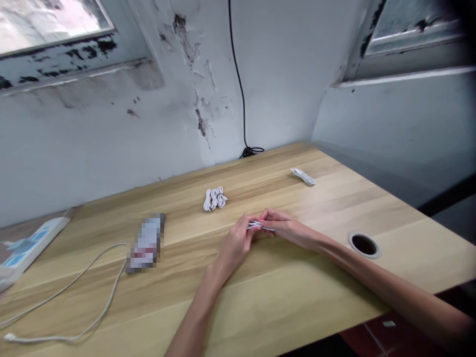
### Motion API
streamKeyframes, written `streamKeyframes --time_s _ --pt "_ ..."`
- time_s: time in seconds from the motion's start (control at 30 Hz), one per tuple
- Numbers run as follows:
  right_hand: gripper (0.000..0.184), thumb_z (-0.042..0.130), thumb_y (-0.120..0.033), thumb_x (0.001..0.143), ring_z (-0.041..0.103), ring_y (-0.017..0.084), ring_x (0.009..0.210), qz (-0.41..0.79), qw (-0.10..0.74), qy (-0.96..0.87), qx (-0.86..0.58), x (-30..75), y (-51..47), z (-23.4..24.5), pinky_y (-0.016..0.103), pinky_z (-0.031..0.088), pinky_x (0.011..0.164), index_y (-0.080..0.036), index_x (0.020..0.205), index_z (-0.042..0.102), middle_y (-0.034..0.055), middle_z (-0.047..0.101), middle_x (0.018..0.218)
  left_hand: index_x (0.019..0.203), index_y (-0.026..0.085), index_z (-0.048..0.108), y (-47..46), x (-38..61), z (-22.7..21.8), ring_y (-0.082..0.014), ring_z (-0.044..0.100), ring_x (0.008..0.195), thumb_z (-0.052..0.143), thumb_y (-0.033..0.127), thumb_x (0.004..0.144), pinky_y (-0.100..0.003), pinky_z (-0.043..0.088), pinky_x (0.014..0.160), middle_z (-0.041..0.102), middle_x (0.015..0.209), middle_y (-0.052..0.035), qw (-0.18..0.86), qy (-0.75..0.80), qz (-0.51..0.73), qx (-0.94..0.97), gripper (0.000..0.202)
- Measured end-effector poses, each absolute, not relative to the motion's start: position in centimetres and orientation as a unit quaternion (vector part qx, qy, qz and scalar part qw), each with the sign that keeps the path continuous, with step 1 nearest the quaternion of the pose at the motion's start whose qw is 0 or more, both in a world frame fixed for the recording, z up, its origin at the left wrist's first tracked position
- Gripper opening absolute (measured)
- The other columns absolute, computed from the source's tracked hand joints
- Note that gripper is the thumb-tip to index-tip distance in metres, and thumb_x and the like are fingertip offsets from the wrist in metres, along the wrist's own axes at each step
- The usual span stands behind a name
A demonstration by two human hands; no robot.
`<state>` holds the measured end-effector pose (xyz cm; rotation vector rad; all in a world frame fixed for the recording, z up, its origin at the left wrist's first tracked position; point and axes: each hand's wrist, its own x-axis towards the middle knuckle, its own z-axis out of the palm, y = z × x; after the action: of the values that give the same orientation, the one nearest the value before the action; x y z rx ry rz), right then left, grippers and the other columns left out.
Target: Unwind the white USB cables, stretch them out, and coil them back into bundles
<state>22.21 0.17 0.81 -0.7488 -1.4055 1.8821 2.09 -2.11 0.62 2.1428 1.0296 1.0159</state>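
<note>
Between my two hands is a small coiled white cable (pixel 255 224), held just above the wooden table (pixel 282 307). My left hand (pixel 240 237) grips its left end, fingers closed round it. From the other side my right hand (pixel 284 227) pinches the cable, its fingertips meeting those of the left. Part of the coil is hidden by the fingers. Beyond my hands lie several bundled white cables (pixel 214 199) side by side. Farther right rests another folded white cable (pixel 303 176).
A phone (pixel 147 243), blurred out, lies left with a long white cable (pixel 106 307) beside it. A power strip (pixel 33 248) sits at the left edge. Right of my hands is a round cable hole (pixel 364 245). A black cord (pixel 243 114) hangs down the peeling wall.
</note>
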Motion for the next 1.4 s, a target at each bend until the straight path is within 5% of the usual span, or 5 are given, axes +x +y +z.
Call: streamKeyframes --time_s 1.1,1.23,1.4 --pt "0.033 0.060 -0.054 0.090 0.044 0.017 0.070 0.681 0.304 -0.577 -0.333 21.7 -0.5 1.1 0.033 0.035 0.067 -0.022 0.083 0.056 0.0010 0.051 0.076 0.103 0.020 0.066 -2.8 1.8 1.5 -0.0199 0.066 0.092 0.051 0.024 0.097 -0.031 0.050 0.085 0.070 0.099 -0.0069 0.368 0.407 0.391 0.739 0.016" --pt "0.035 0.055 -0.057 0.092 0.050 0.019 0.082 0.647 0.313 -0.602 -0.349 21.5 -0.3 1.6 0.035 0.040 0.078 -0.022 0.095 0.059 0.0030 0.055 0.088 0.104 0.021 0.064 -2.6 1.8 1.5 -0.0195 0.065 0.095 0.051 0.028 0.098 -0.031 0.050 0.086 0.069 0.102 -0.0067 0.383 0.440 0.396 0.709 0.017" --pt "0.037 0.053 -0.058 0.092 0.053 0.024 0.104 0.537 0.431 -0.598 -0.412 21.6 0.4 1.0 0.041 0.039 0.096 -0.025 0.109 0.054 0.0067 0.058 0.110 0.105 0.020 0.062 -2.1 1.4 1.5 -0.0181 0.065 0.084 0.052 0.036 0.097 -0.031 0.051 0.080 0.068 0.097 -0.0059 0.324 0.538 0.445 0.638 0.021"
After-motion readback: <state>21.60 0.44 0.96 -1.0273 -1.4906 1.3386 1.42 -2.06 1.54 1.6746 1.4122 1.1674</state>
